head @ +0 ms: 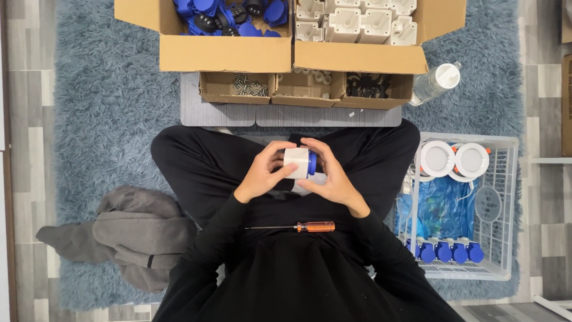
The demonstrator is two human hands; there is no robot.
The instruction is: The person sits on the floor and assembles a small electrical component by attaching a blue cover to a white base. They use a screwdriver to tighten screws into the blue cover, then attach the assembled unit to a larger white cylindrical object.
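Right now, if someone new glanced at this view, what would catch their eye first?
Probably the two hands, left hand and right hand, gripping a small white block with a blue cap over the lap at the centre. Next, the orange-handled screwdriver lying across the lap just below. Then the cardboard boxes at the top, one of blue parts and one of white parts, and the white basket at the right.

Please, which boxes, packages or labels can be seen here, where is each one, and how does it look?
Left cardboard box: top left, brown, open, blue parts inside.
Right cardboard box: beside it, brown, open, white parts.
Three small trays: below the boxes, brown, holding small parts.
White basket: right, a blue bag and a round grey label inside.
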